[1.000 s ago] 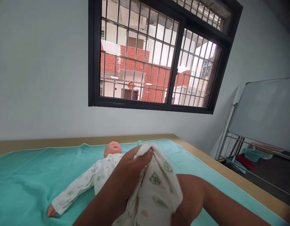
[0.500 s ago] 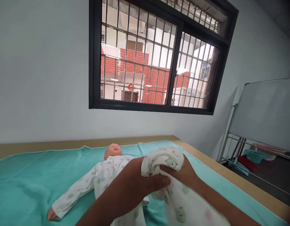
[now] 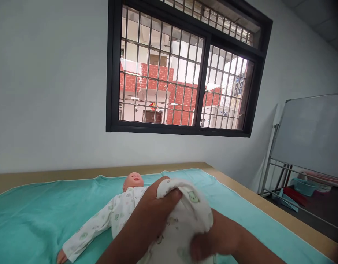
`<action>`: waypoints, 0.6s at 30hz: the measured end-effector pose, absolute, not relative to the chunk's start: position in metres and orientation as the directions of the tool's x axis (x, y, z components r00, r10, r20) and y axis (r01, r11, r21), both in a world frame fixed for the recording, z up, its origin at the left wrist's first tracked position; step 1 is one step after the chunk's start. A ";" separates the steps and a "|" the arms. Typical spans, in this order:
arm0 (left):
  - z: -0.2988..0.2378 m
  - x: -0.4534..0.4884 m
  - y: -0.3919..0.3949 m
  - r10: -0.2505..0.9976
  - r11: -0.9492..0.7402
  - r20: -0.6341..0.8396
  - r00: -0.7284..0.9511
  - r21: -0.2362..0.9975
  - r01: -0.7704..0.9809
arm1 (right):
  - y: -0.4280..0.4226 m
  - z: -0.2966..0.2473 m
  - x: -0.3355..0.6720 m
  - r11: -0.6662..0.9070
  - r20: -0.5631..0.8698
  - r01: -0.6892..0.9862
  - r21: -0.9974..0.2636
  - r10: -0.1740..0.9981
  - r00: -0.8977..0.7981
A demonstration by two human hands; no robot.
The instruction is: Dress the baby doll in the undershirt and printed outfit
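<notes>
A baby doll (image 3: 132, 181) in a white printed sleepsuit lies on its back on a teal blanket (image 3: 34, 216), one sleeve stretched toward the lower left. My left hand (image 3: 152, 216) grips a bunched fold of white printed baby garment (image 3: 185, 216) above the doll's middle, fingers closed over its top edge. My right hand (image 3: 212, 242) is closed on the same garment from the lower right, largely covered by the cloth.
The blanket lies on a wooden tabletop (image 3: 256, 201) against a white wall with a barred window (image 3: 182, 73). At the right stands a whiteboard on a metal frame (image 3: 308, 132), with a teal basin (image 3: 304, 185) and other items on the floor beneath.
Both hands have gone on working the garment: half a second ago the right hand pinched it from the right at the top, now it sits lower under the cloth. The doll has not moved.
</notes>
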State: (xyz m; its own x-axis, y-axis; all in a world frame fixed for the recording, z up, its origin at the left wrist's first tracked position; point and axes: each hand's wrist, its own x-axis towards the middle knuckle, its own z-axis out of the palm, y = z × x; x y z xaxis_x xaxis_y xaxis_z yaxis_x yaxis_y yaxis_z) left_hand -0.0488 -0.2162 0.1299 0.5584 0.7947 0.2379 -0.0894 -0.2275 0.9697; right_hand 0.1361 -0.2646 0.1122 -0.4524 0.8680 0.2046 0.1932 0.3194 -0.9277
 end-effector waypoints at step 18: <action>0.125 -0.051 -0.212 0.700 0.226 0.132 0.702 0.891 -0.393 | -0.254 0.067 0.136 0.222 0.251 -0.125 -0.967 0.914 -0.319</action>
